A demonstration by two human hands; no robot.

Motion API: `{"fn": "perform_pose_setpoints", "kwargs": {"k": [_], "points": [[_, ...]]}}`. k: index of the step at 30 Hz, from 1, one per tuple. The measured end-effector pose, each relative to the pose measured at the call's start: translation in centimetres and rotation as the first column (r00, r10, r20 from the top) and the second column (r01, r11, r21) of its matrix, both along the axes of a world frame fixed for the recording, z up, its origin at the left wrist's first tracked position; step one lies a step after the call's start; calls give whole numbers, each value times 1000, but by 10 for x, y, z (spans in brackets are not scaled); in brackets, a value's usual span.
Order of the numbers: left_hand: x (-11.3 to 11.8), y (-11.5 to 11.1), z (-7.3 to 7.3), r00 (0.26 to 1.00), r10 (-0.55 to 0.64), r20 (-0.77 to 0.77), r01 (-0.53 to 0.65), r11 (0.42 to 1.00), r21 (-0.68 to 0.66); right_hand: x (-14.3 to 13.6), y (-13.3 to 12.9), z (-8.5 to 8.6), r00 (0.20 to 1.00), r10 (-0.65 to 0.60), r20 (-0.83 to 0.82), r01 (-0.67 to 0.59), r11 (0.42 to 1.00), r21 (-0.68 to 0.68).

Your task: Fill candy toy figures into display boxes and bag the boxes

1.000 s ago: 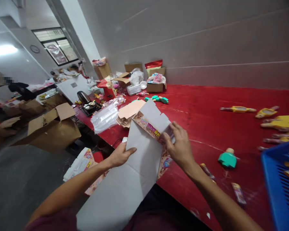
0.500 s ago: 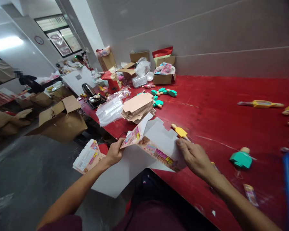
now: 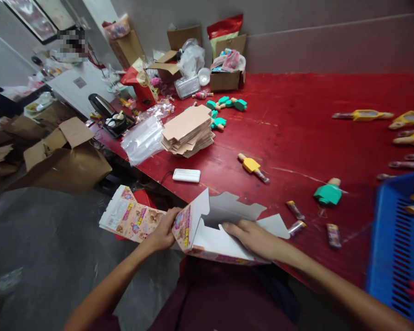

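Note:
A printed carton [image 3: 224,241], white inside and partly folded, lies at the near edge of the red table. My left hand [image 3: 164,232] grips its left end by the printed side flap. My right hand [image 3: 250,236] is on the near panel, thumb and fingers around its upper edge. Left of my left hand is a stack of flat printed cartons [image 3: 131,216]. Beyond the carton lie a white rectangular device [image 3: 186,175] and a yellow paddle-shaped toy [image 3: 251,165].
On the red table [image 3: 296,138] are a brown cardboard stack [image 3: 188,126], clear plastic bags [image 3: 143,140], a green piece [image 3: 328,192] and small wrapped sticks [image 3: 333,235]. A blue basket [image 3: 382,239] stands right, an open box [image 3: 69,161] left.
The carton has gone from a spread, open sheet to a trough shape with raised sides. My right hand has moved left and inward along it. The view has tilted down, showing the white device and blue basket.

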State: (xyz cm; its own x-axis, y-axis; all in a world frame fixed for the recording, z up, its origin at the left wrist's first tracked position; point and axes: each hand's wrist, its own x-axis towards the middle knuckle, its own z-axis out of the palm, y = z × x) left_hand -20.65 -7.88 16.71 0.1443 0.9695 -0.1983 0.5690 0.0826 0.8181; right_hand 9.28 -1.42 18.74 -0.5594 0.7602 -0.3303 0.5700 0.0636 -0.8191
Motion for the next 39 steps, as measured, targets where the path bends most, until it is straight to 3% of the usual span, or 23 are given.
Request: {"fn": "perform_pose_setpoints", "kwargs": {"k": [3, 5, 8, 13, 15, 18, 21, 22, 24, 26, 27, 28, 29, 30, 31, 32, 33, 35, 37, 39], "points": [[-5, 5, 36, 920, -95, 380, 180, 964, -194, -9, -3, 1, 995, 77, -59, -82, 992, -97], [0, 16, 57, 864, -3, 503, 137, 963, -231, -19, 0, 3, 991, 121, -55, -126, 986, -106], [20, 32, 72, 899, 160, 409, -21, 946, -324, -34, 3, 4, 988, 153, 15, -150, 983, -107], [49, 40, 77, 913, 330, 238, -181, 853, -490, -44, -6, -3, 988, 138, 75, -130, 986, -104], [53, 38, 79, 909, 375, 182, -243, 831, -500, -47, -16, -8, 984, 151, 97, -142, 985, -96], [55, 33, 82, 936, 340, 96, -244, 818, -521, -51, -40, -15, 980, 158, 117, -151, 986, -65], [54, 27, 81, 946, 307, 103, -203, 811, -549, -37, -71, -23, 1000, -13, 25, 8, 979, 204], [53, 24, 80, 939, 322, 117, -210, 811, -545, -26, -82, -26, 992, -92, -83, 115, 933, 341], [51, 19, 78, 913, 385, 133, -266, 811, -521, -1, -96, -35, 892, -264, -366, 427, 755, 498], [49, 15, 76, 882, 452, 134, -334, 800, -498, 22, -98, -48, 682, -474, -557, 712, 604, 358], [48, 14, 75, 870, 474, 133, -358, 795, -490, 29, -93, -55, 568, -590, -574, 794, 575, 195], [48, 13, 74, 865, 484, 130, -371, 792, -485, 33, -87, -63, 499, -666, -555, 795, 607, -13], [48, 13, 74, 865, 485, 125, -376, 794, -478, 32, -79, -70, 471, -709, -526, 718, 654, -239], [49, 12, 73, 869, 480, 116, -377, 797, -471, 28, -72, -77, 487, -713, -504, 560, 698, -446], [51, 12, 72, 876, 470, 108, -373, 802, -467, 20, -66, -83, 515, -698, -498, 376, 706, -600], [53, 11, 71, 882, 461, 100, -369, 806, -462, 11, -62, -88, 537, -687, -490, 233, 679, -696], [55, 9, 70, 886, 454, 94, -367, 810, -457, 1, -62, -91, 554, -690, -465, 164, 639, -752], [58, 5, 68, 899, 428, 98, -343, 824, -452, -16, -68, -93, 577, -723, -381, 218, 586, -781], [59, 1, 69, 925, 365, 104, -286, 850, -443, -22, -78, -91, 575, -752, -323, 345, 581, -738], [60, -1, 71, 947, 308, 92, -239, 866, -438, -17, -84, -88, 583, -733, -351, 323, 605, -728]]}}
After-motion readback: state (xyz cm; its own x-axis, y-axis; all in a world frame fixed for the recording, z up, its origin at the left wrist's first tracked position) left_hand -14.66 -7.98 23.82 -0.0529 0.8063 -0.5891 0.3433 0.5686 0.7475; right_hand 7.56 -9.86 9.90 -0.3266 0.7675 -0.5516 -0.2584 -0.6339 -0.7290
